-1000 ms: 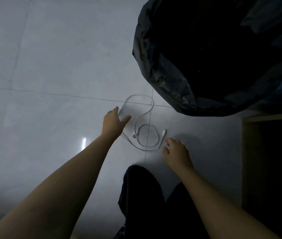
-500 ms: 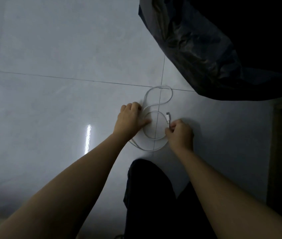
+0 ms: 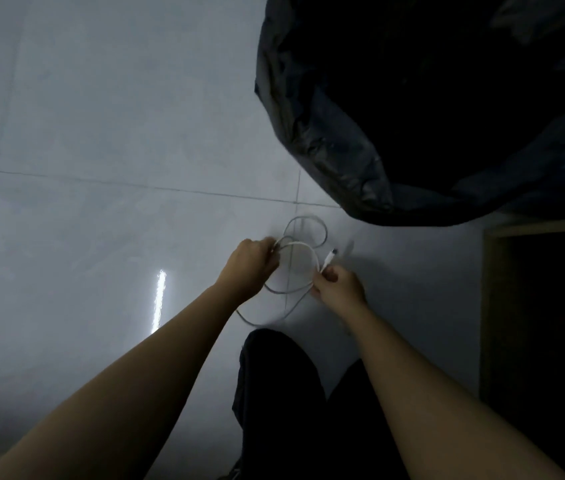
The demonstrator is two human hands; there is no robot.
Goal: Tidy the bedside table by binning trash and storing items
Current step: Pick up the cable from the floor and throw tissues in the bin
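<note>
Head camera, nearest first: dark trousers [image 3: 281, 403] fill the bottom, on the near side of the black-lined bin [image 3: 326, 150], and the edge of a wooden cabinet [image 3: 544, 226] sits just under the bin's near rim, to its right. Between trousers and bin, over the tiled floor [image 3: 101, 116], two hands work one white cable [image 3: 300, 243]. The left hand [image 3: 250, 263] has its fingers curled round a bunch of loops. The right hand [image 3: 340, 285] pinches the cord just behind its one visible connector [image 3: 332, 253], which points towards the bin. The cable looks light, limp and springy, so loose turns will likely flop and tangle. Gripping the gathered loops together, and the end by its stiffer plug sleeve rather than the thin cord, seems safest. Count: one cable, one connector showing, the other end hidden; one bin.
</note>
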